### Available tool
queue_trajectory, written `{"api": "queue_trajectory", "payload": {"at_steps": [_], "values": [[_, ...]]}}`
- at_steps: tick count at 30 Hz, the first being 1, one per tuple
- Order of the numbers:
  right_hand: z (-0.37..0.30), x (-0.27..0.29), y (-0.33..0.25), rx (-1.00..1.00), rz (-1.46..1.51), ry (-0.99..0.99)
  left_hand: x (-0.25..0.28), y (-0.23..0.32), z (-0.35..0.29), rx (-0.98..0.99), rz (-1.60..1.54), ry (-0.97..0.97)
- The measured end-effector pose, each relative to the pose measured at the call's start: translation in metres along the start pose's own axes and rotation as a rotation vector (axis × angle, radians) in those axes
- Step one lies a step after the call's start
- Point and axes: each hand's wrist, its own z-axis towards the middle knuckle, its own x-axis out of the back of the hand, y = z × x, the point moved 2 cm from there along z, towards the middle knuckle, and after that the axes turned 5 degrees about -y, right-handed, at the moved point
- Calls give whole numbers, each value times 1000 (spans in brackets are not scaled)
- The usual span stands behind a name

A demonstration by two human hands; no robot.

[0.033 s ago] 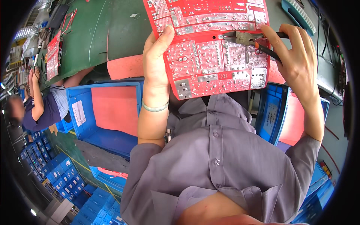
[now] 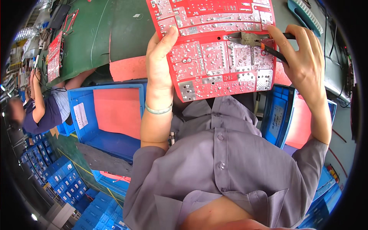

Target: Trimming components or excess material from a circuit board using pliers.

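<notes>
A large red circuit board [image 2: 220,82] with many silver solder joints is held up in front of me, tilted, its soldered side showing. My left hand [image 2: 161,51] grips the board's left edge, the thumb on the near face and the other fingers hidden behind. In my right hand [image 2: 303,53] is a pair of cutting pliers [image 2: 251,39] with dark handles marked orange. Their metal jaws point left and lie over the middle of the board, close to a dark round hole. Whether the jaws touch a lead is too small to tell.
A green-topped workbench [image 2: 128,38] lies beyond the board, with a teal brush [image 2: 305,15] at the far right. Blue crates [image 2: 105,86] lined with pink sheets stand on both sides of me. At the left, another person [image 2: 44,103] works near a second red board [image 2: 55,57].
</notes>
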Motion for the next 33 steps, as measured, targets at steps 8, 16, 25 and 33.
{"api": "queue_trajectory", "payload": {"at_steps": [8,16,25,33], "values": [[-3,-4,-2,-20,82,-9,2,-1,2,-17,40,16],[-4,-3,0,6,50,-2,3,-1,1,-10,43,17],[-6,-7,0,-11,98,-2,1,-1,1,-15,62,17],[-3,-6,2,34,42,34,3,-1,1,-3,53,21]]}}
